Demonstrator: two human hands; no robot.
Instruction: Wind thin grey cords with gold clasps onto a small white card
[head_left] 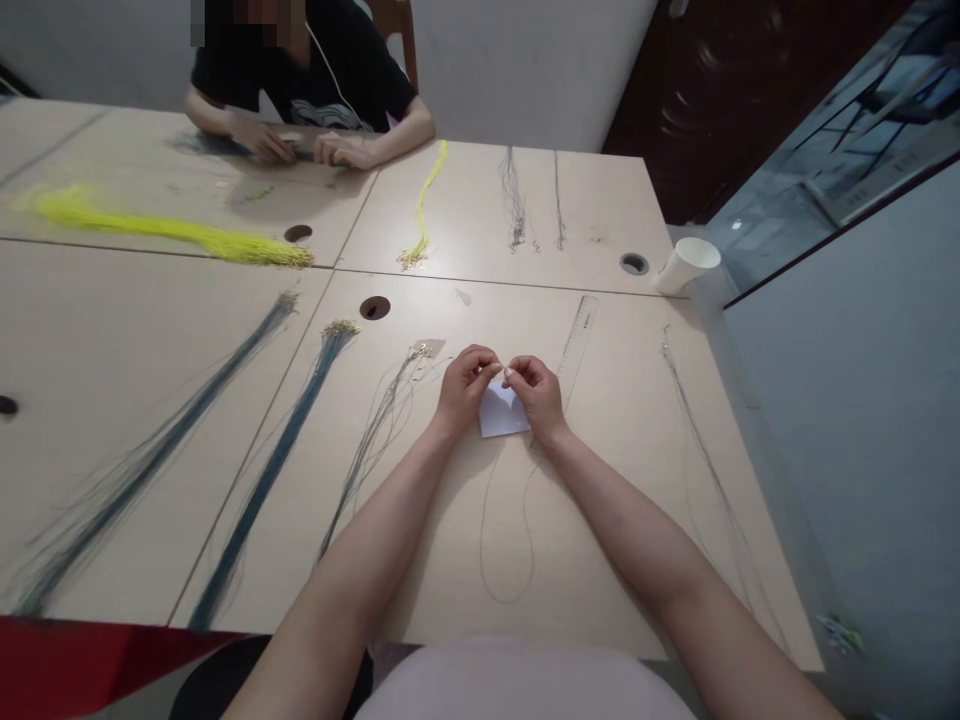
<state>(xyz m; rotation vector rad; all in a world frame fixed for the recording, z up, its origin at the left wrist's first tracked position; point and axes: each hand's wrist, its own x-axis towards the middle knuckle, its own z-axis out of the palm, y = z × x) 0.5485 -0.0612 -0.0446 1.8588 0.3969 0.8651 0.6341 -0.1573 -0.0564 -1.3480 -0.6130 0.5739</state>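
My left hand (470, 385) and my right hand (534, 392) meet over the table, each closed in a pinch, fingertips almost touching. Between them they hold a thin fishing line (481, 540), whose slack hangs towards me in a long loop on the tabletop. The tiny detail at the fingertips is too small to make out. Under the hands lies a small white card (501, 412), partly covered by them. Beside my right hand is a clear ruler (579, 335). Left of my left hand, a loose bunch of dark lines (375, 425) has small gold hook-like ends on a beige patch.
Two dark blue-green line bundles (281, 475) (176, 435) lie to the left; yellow bundles (187, 235) (422, 205) lie farther back. More thin lines (690, 410) are at right. A white cup (688, 264) stands at the right edge. Across the table, a person's hands (341, 150) handle dark strands.
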